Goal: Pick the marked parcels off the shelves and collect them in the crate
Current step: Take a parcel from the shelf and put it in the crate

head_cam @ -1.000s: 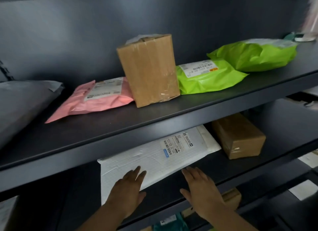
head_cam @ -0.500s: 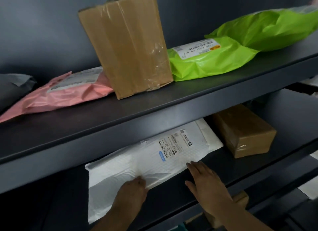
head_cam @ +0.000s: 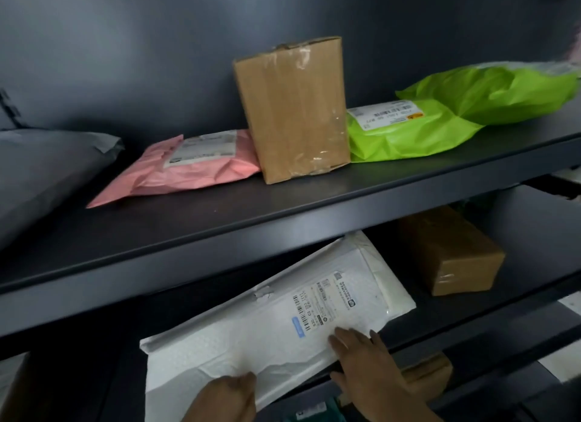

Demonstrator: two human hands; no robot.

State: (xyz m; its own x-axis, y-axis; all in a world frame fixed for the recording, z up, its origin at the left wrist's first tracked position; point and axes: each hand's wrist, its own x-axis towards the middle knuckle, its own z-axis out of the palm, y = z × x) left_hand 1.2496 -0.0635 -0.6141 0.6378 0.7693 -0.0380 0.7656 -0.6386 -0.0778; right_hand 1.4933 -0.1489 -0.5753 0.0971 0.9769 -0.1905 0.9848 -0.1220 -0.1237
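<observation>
I see left grip [head_cam: 224,398] pinching near edge of white mailer [head_cam: 251,336] on lower shelf [head_cam: 424,321]. Right grip [head_cam: 374,374] flat on it, fingers straight. Barcode label [head_cam: 320,305] just beyond right grip, print unreadable.

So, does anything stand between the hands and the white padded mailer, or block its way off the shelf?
Nothing visible does. The left hand grips the white padded mailer at its front edge and the right hand rests on it. The brown cardboard box lies apart to its right. The crate is not in view.
</observation>
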